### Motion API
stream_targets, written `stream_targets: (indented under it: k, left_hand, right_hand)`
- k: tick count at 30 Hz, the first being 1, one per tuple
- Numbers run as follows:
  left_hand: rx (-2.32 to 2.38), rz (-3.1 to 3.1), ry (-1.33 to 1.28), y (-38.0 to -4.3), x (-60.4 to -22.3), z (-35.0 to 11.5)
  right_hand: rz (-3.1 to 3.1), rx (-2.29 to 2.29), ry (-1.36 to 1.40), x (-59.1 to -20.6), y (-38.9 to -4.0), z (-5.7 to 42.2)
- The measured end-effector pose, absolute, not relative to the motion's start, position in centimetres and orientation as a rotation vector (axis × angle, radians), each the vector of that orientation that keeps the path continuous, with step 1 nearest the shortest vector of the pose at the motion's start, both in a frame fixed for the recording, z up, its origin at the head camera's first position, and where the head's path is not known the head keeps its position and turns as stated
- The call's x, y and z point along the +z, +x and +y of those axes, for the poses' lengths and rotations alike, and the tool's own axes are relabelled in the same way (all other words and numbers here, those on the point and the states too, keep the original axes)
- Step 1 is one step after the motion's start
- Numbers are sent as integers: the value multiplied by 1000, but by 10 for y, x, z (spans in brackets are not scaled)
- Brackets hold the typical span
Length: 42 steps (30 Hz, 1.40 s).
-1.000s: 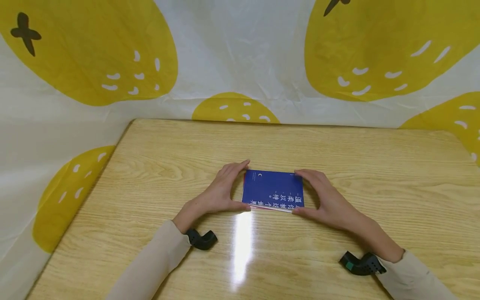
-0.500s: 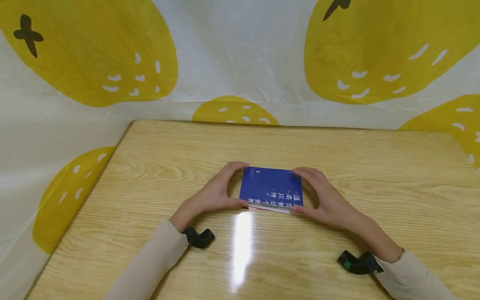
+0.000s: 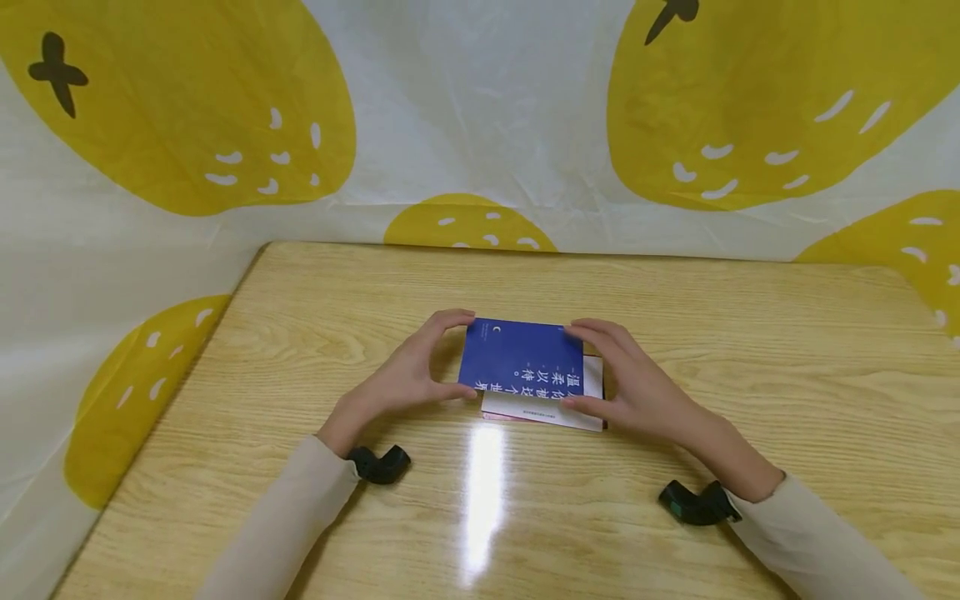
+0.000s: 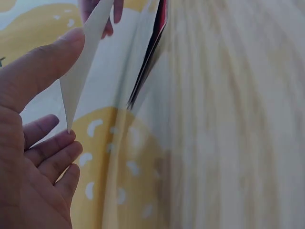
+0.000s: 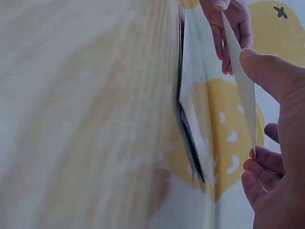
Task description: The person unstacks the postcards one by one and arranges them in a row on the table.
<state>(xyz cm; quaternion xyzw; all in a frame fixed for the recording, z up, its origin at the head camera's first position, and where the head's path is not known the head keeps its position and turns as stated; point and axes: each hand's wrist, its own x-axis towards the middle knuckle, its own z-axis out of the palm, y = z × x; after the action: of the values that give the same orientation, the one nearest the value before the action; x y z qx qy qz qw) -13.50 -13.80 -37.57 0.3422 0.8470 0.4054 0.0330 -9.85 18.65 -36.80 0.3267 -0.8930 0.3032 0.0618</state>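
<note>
A thin blue card [image 3: 521, 354] with white Chinese lettering and a small moon mark is held level above the table. My left hand [image 3: 408, 367] pinches its left end between thumb and fingertips at the long edges. At the other end my right hand [image 3: 641, 379] grips it the same way. Below lies a small stack of cards, a white card [image 3: 540, 410] on top, partly covered by the blue one in the head view. Both wrist views show the raised card [image 5: 243, 81] edge-on, with a gap between it and the stack [image 5: 185, 95].
The wood-grain table [image 3: 360, 292] extends around the hands, with a bright light reflection [image 3: 480, 508] in front of the stack. A white cloth with yellow fruit shapes [image 3: 480, 100] hangs behind and at the left. Black wrist devices [image 3: 382, 464] sit at both cuffs.
Both hands have lifted the blue card off the stack and moved it left and away from the body. The white card beneath has come into view.
</note>
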Motion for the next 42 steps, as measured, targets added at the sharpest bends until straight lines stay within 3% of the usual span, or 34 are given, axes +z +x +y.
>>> stream_targets:
  k: [22, 32, 42]
  left_hand:
    - [1295, 2644, 909, -155, -366, -191]
    - [1314, 2705, 702, -159, -366, -209]
    - [1303, 2704, 568, -147, -334, -221]
  right_hand:
    - [-2769, 1089, 951, -359, -136, 127]
    - [-2752, 1087, 955, -364, -152, 95]
    - [-2791, 1067, 924, -361, -162, 63]
